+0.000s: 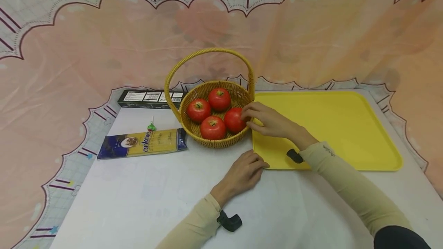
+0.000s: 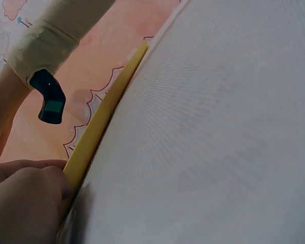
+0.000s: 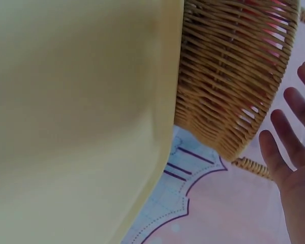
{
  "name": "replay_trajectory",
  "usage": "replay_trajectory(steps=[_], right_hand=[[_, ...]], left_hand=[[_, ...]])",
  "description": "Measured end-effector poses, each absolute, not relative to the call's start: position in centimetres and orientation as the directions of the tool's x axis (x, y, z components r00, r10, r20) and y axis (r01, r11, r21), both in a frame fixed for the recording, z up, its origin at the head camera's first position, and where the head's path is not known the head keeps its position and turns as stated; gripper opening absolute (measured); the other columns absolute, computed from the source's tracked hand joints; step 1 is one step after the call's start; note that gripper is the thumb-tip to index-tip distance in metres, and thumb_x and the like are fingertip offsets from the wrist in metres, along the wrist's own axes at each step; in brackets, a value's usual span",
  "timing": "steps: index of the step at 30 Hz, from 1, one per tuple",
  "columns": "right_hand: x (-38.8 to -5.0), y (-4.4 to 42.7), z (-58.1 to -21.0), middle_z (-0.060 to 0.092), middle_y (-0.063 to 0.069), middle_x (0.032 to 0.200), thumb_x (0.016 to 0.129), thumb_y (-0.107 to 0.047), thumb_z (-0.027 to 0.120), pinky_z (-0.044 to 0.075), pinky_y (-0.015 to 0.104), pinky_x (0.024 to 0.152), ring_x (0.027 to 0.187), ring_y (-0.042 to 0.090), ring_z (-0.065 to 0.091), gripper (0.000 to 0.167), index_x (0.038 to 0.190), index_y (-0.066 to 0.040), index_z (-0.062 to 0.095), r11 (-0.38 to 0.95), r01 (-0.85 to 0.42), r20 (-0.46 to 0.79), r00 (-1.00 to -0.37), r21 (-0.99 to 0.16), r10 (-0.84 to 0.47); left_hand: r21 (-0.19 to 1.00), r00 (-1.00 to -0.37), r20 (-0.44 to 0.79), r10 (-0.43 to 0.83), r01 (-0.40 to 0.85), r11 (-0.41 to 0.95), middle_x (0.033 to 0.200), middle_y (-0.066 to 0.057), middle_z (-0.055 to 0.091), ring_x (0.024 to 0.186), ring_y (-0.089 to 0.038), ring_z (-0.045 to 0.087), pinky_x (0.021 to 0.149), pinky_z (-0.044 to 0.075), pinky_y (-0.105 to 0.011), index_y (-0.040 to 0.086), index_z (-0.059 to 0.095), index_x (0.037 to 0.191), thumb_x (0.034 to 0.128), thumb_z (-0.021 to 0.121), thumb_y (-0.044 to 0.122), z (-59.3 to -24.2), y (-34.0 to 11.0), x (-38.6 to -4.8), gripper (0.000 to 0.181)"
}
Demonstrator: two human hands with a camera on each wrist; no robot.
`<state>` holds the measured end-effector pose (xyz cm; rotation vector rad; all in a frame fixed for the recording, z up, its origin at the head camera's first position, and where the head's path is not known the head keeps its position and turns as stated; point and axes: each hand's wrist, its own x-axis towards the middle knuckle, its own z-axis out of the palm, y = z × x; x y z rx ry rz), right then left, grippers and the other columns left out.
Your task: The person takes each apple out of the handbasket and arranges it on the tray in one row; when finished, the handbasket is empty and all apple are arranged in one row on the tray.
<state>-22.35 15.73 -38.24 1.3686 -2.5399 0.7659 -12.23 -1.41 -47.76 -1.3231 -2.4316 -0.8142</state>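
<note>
Several red tomatoes (image 1: 212, 128) sit in a yellow-brown wicker basket (image 1: 221, 142) with a tall arched handle. My right hand (image 1: 268, 120) reaches over the basket's right rim, its fingers at the rightmost tomato (image 1: 234, 120). In the right wrist view, that hand (image 3: 295, 168) has its fingers spread and fairly straight beside the wicker basket (image 3: 218, 76); any contact with the tomato is hidden there. At the near left corner of a yellow tray (image 1: 332, 126), my left hand (image 1: 243, 172) pinches the rim. The left wrist view shows its fingers (image 2: 46, 175) against the tray's edge (image 2: 99, 122).
Left of the basket lies a yellow and blue pasta packet (image 1: 145, 143), with a small green-wrapped lollipop (image 1: 151, 126) behind it. A long dark box (image 1: 150, 100) is at the back left. White cloth (image 1: 138, 195) covers the table, and a patterned curtain (image 1: 138, 41) hangs behind.
</note>
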Motion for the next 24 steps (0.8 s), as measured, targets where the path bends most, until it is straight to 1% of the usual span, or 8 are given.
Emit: replay_trajectory(steps=[6, 10, 13, 19, 24], right_hand=[[-23.0, 15.0, -38.2, 0.055, 0.009, 0.124, 0.091, -0.014, 0.060, 0.046, 0.039, 0.097, 0.116, 0.023, 0.049, 0.024, 0.114, -0.008, 0.063, 0.455, -0.821, 0.324, -0.559, -0.345, -0.763], [-23.5, 14.5, -38.0, 0.052, 0.011, 0.130, 0.091, -0.014, 0.060, 0.043, 0.042, 0.102, 0.121, 0.025, 0.048, 0.028, 0.119, -0.008, 0.062, 0.457, -0.822, 0.288, -0.553, -0.339, -0.782], [-24.1, 14.2, -38.0, 0.049, 0.011, 0.136, 0.092, -0.015, 0.059, 0.039, 0.045, 0.107, 0.127, 0.027, 0.044, 0.033, 0.124, -0.009, 0.059, 0.465, -0.812, 0.247, -0.560, -0.352, -0.791], [-25.2, 13.3, -38.0, 0.043, 0.011, 0.144, 0.090, -0.013, 0.061, 0.035, 0.048, 0.110, 0.134, 0.030, 0.037, 0.044, 0.134, -0.010, 0.053, 0.478, -0.792, 0.168, -0.567, -0.381, -0.806], [-26.1, 12.3, -38.1, 0.036, 0.012, 0.149, 0.088, -0.014, 0.064, 0.030, 0.053, 0.111, 0.136, 0.034, 0.031, 0.057, 0.141, -0.015, 0.044, 0.508, -0.775, 0.097, -0.578, -0.377, -0.810]], left_hand=[[0.353, -0.554, 0.473, 0.685, 0.831, 0.429, 0.093, 0.006, 0.061, 0.095, -0.010, 0.053, 0.099, 0.040, -0.024, 0.017, 0.071, 0.100, 0.0879, 0.059, 0.010, -47.7, -1.5, -12.3, 0.019], [0.364, -0.559, 0.472, 0.682, 0.828, 0.427, 0.093, 0.006, 0.061, 0.095, -0.010, 0.054, 0.100, 0.040, -0.024, 0.017, 0.071, 0.100, 0.0882, 0.058, 0.010, -47.8, -1.5, -12.3, 0.019], [0.371, -0.567, 0.459, 0.684, 0.822, 0.433, 0.094, 0.006, 0.061, 0.095, -0.010, 0.053, 0.100, 0.040, -0.023, 0.018, 0.071, 0.101, 0.0891, 0.057, 0.011, -47.9, -1.5, -12.3, 0.019], [0.367, -0.575, 0.442, 0.688, 0.816, 0.446, 0.095, 0.007, 0.062, 0.097, -0.010, 0.054, 0.102, 0.038, -0.022, 0.018, 0.071, 0.102, 0.0898, 0.056, 0.012, -48.1, -1.5, -12.3, 0.019], [0.369, -0.574, 0.438, 0.692, 0.817, 0.444, 0.096, 0.007, 0.062, 0.098, -0.010, 0.053, 0.104, 0.037, -0.023, 0.019, 0.070, 0.103, 0.0897, 0.056, 0.012, -48.0, -1.5, -12.2, 0.020]])
